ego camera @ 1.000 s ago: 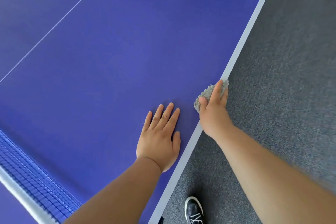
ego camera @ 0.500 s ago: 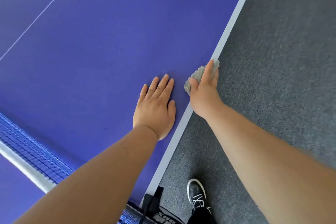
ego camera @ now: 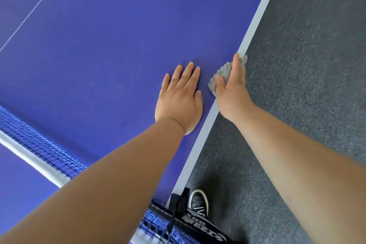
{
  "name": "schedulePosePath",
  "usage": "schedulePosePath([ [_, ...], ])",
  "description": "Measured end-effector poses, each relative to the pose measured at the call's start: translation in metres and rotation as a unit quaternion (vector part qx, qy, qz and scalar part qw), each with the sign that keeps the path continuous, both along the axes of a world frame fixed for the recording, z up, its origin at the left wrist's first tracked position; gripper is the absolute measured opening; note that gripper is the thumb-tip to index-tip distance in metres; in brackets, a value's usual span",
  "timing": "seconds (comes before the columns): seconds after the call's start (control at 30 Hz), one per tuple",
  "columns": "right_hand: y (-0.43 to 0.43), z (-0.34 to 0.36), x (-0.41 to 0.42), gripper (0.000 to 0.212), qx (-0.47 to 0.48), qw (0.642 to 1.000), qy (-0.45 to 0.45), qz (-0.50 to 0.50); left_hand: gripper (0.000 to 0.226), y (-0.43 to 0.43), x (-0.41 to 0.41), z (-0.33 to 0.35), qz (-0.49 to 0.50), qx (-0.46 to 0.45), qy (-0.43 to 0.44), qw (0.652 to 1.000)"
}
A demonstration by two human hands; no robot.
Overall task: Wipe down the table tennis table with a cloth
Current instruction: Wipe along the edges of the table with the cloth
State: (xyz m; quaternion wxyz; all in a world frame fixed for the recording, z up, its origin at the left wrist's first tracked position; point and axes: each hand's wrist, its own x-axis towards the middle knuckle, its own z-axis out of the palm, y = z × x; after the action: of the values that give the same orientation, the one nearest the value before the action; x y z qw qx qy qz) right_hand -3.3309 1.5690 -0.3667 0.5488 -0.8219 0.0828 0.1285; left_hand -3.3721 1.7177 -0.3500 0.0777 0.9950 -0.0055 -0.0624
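Far left, the blue net [ego camera: 39, 144] with its white top band runs across the table tennis table [ego camera: 118, 45]. A thin white line [ego camera: 35, 8] crosses the blue tabletop toward the top left corner of the view.

The left hand [ego camera: 178, 97] lies palm down on the tabletop, close to its right edge. Its fingers are straight and pretty much together, and the thumb is tucked alongside.

Just beside it is the grey cloth [ego camera: 221, 77], sitting right on the tabletop's right edge, over the white edge stripe [ego camera: 257, 18]. The right hand [ego camera: 231, 89] is on top of it. Thumb and forefinger clamp the cloth between them, and the forefinger points straight along the edge. The other fingers drop over the side of the table, so I can't tell how they're curled.

At the bottom, the black net clamp [ego camera: 178, 202] grips the edge, and a dark shoe [ego camera: 199, 201] with a white sole sits next to it. Right of the table it's all grey carpet [ego camera: 307, 65].
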Motion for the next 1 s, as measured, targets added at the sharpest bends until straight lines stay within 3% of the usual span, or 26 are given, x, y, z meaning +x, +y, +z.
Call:
schedulePosePath([
  [0.2, 0.016, 0.000, -0.053, 0.075, 0.081, 0.997, 0.001, -0.007, 0.062, 0.001, 0.001, -0.001, -0.002, -0.013, 0.001, 1.000],
  [0.3, 0.022, -0.006, -0.089, 0.077, 0.062, 0.998, 0.002, 0.020, 0.063, 0.001, 0.000, 0.000, -0.006, -0.007, 0.001, 1.000],
  [0.6, 0.007, 0.007, -0.008, 0.070, 0.009, 1.000, 0.019, -0.022, 0.060, 0.004, 0.002, -0.009, -0.023, -0.019, -0.005, 1.000],
  [0.73, 0.023, 0.014, -0.082, 0.080, 0.056, 0.997, 0.043, 0.012, 0.061, 0.005, 0.001, -0.005, -0.026, -0.010, 0.012, 1.000],
  [0.87, 0.047, 0.035, -0.156, 0.085, 0.018, 0.988, 0.136, 0.072, 0.060, 0.006, 0.000, 0.009, -0.045, 0.002, 0.044, 0.998],
  [1.0, 0.053, 0.052, -0.161, 0.085, 0.030, 0.982, 0.183, 0.034, 0.060, 0.015, -0.002, 0.021, -0.085, 0.009, 0.105, 0.991],
])
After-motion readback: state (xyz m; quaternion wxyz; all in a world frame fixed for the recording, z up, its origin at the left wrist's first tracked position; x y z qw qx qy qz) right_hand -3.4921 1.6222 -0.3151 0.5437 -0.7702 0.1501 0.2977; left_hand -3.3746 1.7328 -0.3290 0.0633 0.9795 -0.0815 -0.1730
